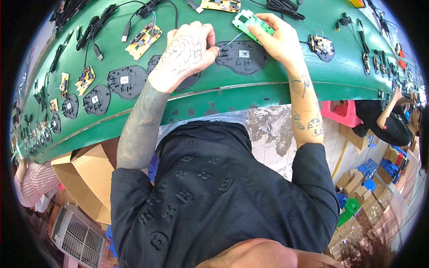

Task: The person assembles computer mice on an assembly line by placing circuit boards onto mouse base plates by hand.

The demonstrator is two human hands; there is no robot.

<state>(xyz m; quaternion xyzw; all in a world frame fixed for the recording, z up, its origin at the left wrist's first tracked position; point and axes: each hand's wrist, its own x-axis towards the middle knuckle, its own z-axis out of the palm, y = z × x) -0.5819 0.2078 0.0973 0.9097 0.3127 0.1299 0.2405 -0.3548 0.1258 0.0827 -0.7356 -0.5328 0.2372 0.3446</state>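
My right hand (277,38) grips a green circuit board (253,26) by its right end, tilted above the bench. Thin coloured wires (234,40) run from the board down to my left hand (187,51), where thumb and forefinger pinch together at the wires' lower end. Below the board lies a black plastic mouse base (243,58) with a small white label, inner side up. Another dark base (190,81) is partly hidden under my left hand and wrist.
More mouse bases (127,80) line the green bench (178,102), with tan circuit boards (144,41) and coiled black cables (96,29) behind. A cardboard box (87,174) and a pink stool (342,111) stand below the edge. Other people sit at both far ends.
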